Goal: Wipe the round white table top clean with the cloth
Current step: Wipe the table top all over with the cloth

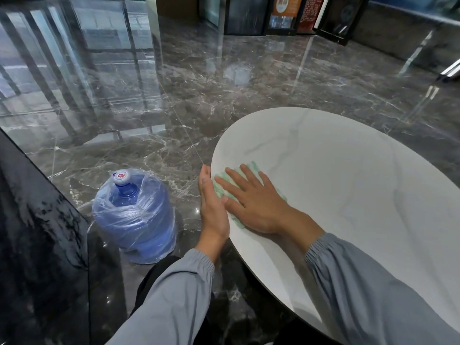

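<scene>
The round white table top, faintly grey-veined, fills the right half of the head view. A pale green cloth lies flat at its left edge. My right hand presses down on the cloth with its fingers spread; most of the cloth is hidden under the palm. Just off the table's left rim, my left hand is held flat and upright, palm against the edge, beside the cloth. It holds nothing.
A large blue water jug wrapped in clear plastic stands on the glossy dark marble floor left of the table. A black panel rises at the near left. Display stands line the far wall.
</scene>
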